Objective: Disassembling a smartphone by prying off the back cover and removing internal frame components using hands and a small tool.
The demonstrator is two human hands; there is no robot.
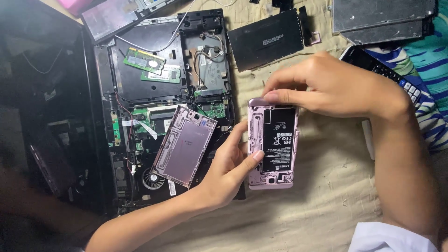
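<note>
Lying back-open with its battery bared, the pink phone (pixel 273 144) sits over the beige cloth (pixel 317 205), left hand (pixel 228 163) gripping its edge, right hand (pixel 326 86) fingers pinching its top, its removed back cover (pixel 184 145) resting on the dismantled laptop (pixel 163 102) beside

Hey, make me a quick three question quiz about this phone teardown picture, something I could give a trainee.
1. True or false: the opened phone has its black battery exposed.
2. Where does the removed pink back cover lie?
A. on the open laptop chassis
B. on the striped cloth
C. in the right hand
3. Which hand grips the phone's top edge, and which steadies its side?

Key
1. True.
2. A; it rests tilted over the chassis, near the fan.
3. The right hand pinches the top edge; the left hand holds the phone's left side with the thumb on it.
</note>
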